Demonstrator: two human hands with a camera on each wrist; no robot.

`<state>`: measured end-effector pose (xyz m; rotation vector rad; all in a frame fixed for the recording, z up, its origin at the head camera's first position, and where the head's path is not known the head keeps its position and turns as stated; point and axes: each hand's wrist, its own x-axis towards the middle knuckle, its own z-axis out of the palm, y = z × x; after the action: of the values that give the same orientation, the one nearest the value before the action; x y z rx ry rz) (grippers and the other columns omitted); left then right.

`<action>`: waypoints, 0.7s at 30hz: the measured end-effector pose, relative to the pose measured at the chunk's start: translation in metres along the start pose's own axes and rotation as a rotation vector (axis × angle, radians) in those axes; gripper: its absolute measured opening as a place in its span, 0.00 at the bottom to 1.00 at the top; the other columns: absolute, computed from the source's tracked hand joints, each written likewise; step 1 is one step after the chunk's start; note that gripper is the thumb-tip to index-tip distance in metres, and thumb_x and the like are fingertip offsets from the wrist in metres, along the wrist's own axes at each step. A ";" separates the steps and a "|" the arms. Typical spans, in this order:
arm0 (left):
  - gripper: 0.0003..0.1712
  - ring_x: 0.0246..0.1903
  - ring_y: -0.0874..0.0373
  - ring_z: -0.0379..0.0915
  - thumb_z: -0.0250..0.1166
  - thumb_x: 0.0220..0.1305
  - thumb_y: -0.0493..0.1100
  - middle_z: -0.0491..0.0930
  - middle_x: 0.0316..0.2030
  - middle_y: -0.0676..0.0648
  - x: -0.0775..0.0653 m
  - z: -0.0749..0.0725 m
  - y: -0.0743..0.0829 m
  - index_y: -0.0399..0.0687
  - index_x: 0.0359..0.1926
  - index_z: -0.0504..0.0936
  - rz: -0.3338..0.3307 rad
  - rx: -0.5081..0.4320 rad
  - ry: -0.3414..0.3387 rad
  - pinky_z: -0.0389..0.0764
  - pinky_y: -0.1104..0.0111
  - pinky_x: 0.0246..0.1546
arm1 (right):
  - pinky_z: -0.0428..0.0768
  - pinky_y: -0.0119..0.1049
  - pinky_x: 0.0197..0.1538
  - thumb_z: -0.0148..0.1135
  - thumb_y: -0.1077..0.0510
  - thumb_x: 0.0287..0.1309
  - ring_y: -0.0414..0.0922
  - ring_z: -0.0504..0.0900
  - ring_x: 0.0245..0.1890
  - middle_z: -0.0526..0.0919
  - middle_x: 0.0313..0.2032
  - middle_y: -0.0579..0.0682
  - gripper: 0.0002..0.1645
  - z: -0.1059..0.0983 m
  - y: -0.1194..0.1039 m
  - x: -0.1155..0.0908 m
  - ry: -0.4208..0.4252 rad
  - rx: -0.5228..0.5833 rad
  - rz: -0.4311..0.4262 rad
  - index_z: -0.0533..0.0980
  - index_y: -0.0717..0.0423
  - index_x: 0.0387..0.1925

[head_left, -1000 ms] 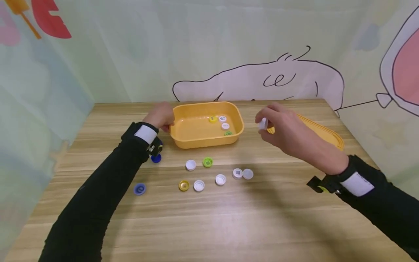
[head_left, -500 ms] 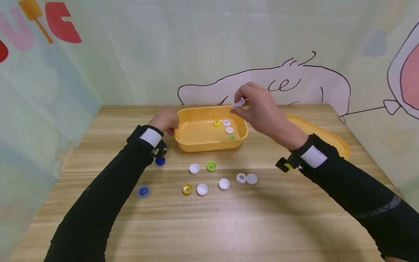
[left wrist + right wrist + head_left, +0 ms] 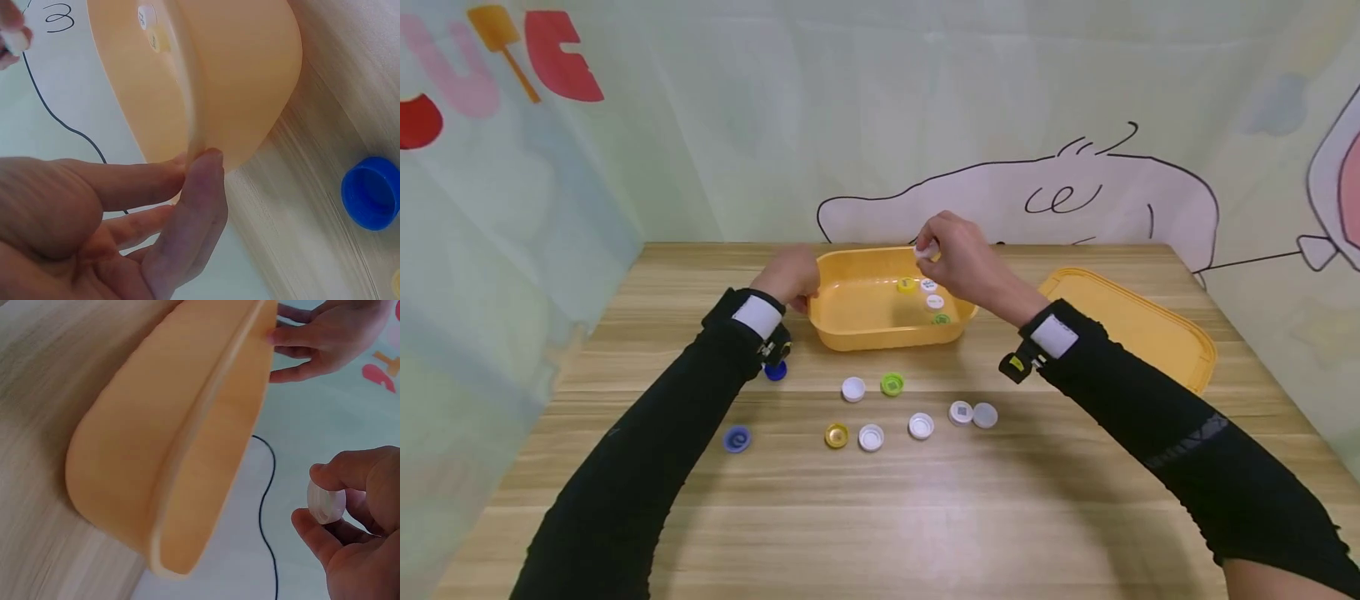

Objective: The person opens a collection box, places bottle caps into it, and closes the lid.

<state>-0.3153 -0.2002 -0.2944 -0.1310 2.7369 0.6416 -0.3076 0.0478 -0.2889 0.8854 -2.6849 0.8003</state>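
A yellow-orange plastic box point(image 3: 880, 337) stands near the back of the table, with several bottle caps inside, among them a yellow cap point(image 3: 906, 285) and a green cap point(image 3: 941, 319). My left hand point(image 3: 790, 277) pinches the box's left rim; the left wrist view shows thumb and fingers on either side of the rim point(image 3: 195, 119). Over the box's right back part, my right hand point(image 3: 961, 260) holds a white bottle cap point(image 3: 326, 501) between thumb and fingers, raised above the rim.
In front of the box lie several loose caps: white caps point(image 3: 871, 437), a green cap point(image 3: 892, 384), a gold cap point(image 3: 837, 435) and blue caps point(image 3: 737, 439). To the right is a flat yellow-orange lid point(image 3: 1135, 329). A printed cloth point(image 3: 737, 125) hangs behind the table.
My right hand has carried the white cap leftward from beside the lid to above the box. The left hand keeps its grip on the rim. The head view has shifted slightly.
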 end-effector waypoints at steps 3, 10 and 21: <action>0.09 0.22 0.52 0.84 0.57 0.68 0.25 0.83 0.40 0.33 0.001 0.000 0.000 0.24 0.46 0.80 0.013 0.008 0.002 0.90 0.64 0.36 | 0.84 0.47 0.50 0.67 0.70 0.61 0.57 0.79 0.46 0.79 0.49 0.65 0.16 0.008 0.009 0.002 -0.043 -0.009 0.014 0.79 0.72 0.51; 0.08 0.22 0.52 0.84 0.57 0.68 0.25 0.82 0.40 0.33 0.004 0.001 -0.002 0.25 0.46 0.79 0.006 0.010 0.001 0.89 0.67 0.31 | 0.83 0.50 0.49 0.74 0.65 0.60 0.58 0.79 0.45 0.81 0.45 0.66 0.19 0.034 0.029 0.006 -0.121 -0.042 0.003 0.81 0.73 0.50; 0.09 0.21 0.55 0.82 0.58 0.69 0.26 0.81 0.42 0.35 0.008 0.002 -0.002 0.27 0.49 0.78 0.012 0.042 -0.007 0.88 0.69 0.28 | 0.80 0.50 0.54 0.65 0.74 0.53 0.59 0.78 0.46 0.84 0.44 0.65 0.15 0.066 0.036 0.009 -0.217 -0.093 -0.006 0.83 0.73 0.45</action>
<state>-0.3217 -0.2013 -0.2991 -0.1027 2.7447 0.5859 -0.3374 0.0310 -0.3563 1.0097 -2.8764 0.6037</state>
